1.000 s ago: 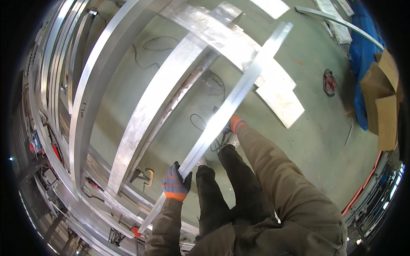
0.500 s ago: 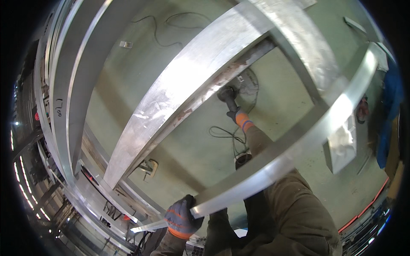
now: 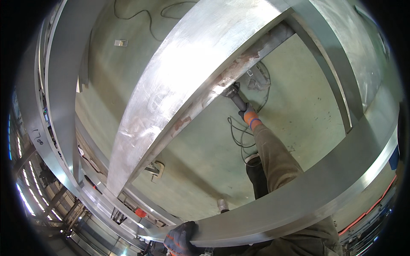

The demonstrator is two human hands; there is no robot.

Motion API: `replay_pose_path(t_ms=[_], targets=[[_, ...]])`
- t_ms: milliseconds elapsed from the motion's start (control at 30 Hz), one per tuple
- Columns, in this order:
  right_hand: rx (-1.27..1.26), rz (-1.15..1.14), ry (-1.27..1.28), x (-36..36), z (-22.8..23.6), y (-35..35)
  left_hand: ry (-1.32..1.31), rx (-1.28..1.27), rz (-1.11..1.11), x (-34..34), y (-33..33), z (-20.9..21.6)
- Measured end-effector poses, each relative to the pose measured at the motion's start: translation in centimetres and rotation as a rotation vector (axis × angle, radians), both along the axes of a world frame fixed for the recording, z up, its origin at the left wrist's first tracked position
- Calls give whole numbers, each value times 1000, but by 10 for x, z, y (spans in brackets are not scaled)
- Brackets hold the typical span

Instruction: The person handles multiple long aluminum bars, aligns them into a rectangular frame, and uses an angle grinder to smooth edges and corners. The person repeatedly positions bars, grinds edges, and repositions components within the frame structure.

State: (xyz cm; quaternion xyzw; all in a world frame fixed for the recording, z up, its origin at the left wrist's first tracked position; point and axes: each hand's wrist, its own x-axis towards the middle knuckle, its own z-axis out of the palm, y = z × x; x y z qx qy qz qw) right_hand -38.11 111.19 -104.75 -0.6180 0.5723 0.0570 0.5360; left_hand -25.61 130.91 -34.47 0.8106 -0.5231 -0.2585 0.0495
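My right hand [image 3: 250, 114], in a dark glove with an orange cuff, grips the body of an angle grinder [image 3: 235, 99]. The grinder's head lies against or just under the inner side of a wide silvery metal beam [image 3: 188, 55]; whether it touches, I cannot tell. Brownish patches mark that side. My left hand [image 3: 181, 239], gloved in grey and orange, has its fingers closed over the edge of a nearer metal beam [image 3: 299, 192]. That beam crosses in front of my body and hides part of my right arm and legs.
More metal beams stand at the left [image 3: 64, 85] and right [image 3: 341, 64], framing the opening. Through it, on the green floor, lie a looped cable [image 3: 239, 136], a clamp-like tool [image 3: 159, 169] and a small white box [image 3: 121, 43]. My shoe [image 3: 222, 205] shows below.
My view has come closer to the beams. The grinder in my right hand now sits nearer the wide beam's inner side. My left hand stays on the near beam.
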Motion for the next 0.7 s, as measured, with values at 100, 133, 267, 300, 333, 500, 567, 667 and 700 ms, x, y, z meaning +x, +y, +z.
replay_pose_path(t_ms=[100,133,267,300,333,500,567,667,700], targets=[[46,88,162,0,14,-3,-28,71,0,-4,4,1],[107,136,235,1,28,-5,-28,54,26,-6,5,0],[-201,868,400,-27,118,2,-15,23,71,-9,1,-3],[-217,770,315,-45,145,12,-26,60,86,-9,-1,-3],[-233,762,263,-68,172,25,-35,14,88,-10,-2,-2],[-29,482,167,-203,305,75,-20,6,124,-14,-10,7],[77,301,161,-255,360,80,-37,-39,104,-15,-13,11],[153,118,324,-324,448,79,-38,61,133,-18,-14,16],[105,37,269,-343,477,79,-46,78,136,-18,-13,17]])
